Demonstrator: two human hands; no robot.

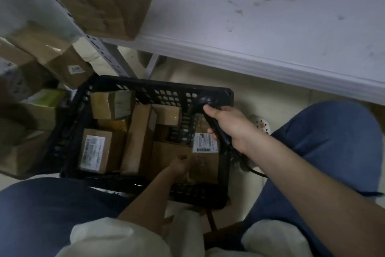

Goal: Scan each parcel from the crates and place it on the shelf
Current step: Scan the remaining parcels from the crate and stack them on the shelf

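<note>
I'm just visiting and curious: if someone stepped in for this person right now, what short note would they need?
Right hand: grips the black scanner, held over the crate's right side.
Left hand: down in the black crate, on the brown parcel with the white barcode label; the grip is hard to make out.
Several more parcels lie in the crate.
Done: some boxes already sit on the white shelf.
Left: scan this parcel, shelve it, then repeat for the others.
</note>
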